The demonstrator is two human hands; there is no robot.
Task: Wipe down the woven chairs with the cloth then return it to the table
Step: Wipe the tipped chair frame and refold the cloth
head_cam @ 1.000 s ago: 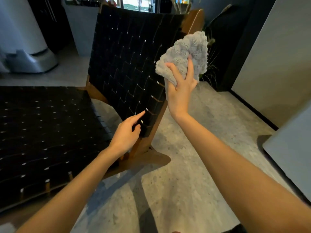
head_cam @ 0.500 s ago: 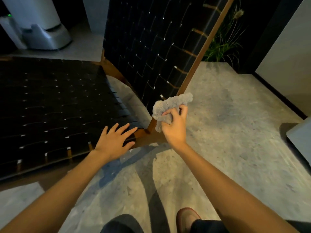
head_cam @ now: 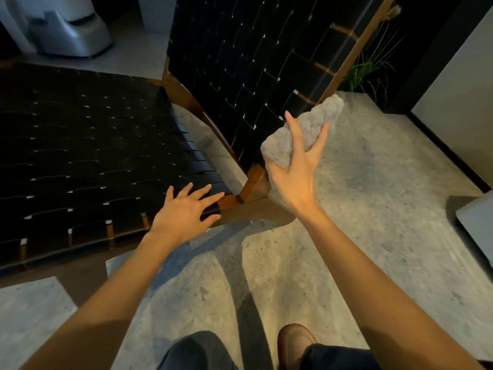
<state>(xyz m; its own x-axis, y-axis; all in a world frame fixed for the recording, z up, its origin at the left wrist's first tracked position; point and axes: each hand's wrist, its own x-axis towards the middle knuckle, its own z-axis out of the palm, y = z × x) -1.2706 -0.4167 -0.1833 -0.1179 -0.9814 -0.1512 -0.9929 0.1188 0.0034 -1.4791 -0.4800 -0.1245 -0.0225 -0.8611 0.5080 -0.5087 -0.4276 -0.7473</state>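
While the right hand (head_cam: 296, 177) is up at the chair (head_cam: 240, 62), the cloth (head_cam: 301, 132) sits bunched in its grasp, fingers splayed over the grey wad and the lower end tucked into the palm, the thumb out of sight behind it. The cloth is at the outer edge of the chair's backrest, low down by the wooden rail (head_cam: 344, 52); whether it is pressing on the weave or just clear of it, I cannot tell. It looks a thick, nubbly, soft thing, light and floppy, nothing to break and nothing to slip, so my call is to take it by a good handful in the middle, or the loose corners will trail. Now the left hand (head_cam: 184, 212): flat, fingers spread and relaxed, resting on the front corner of the chair's seat (head_cam: 80, 145), holding nothing. The black straps look taut and smooth. Beyond the chair's far side stands a pale grey machine (head_cam: 72, 33); behind the chair's rail, a spray of green plant (head_cam: 368, 65). Speckled floor (head_cam: 373, 209) runs beside the chair, a shoe (head_cam: 293, 340) well short of it, and a pale slab (head_cam: 477, 222) well off to the chair's side, possibly the table. No brand, label or writing to read anywhere.
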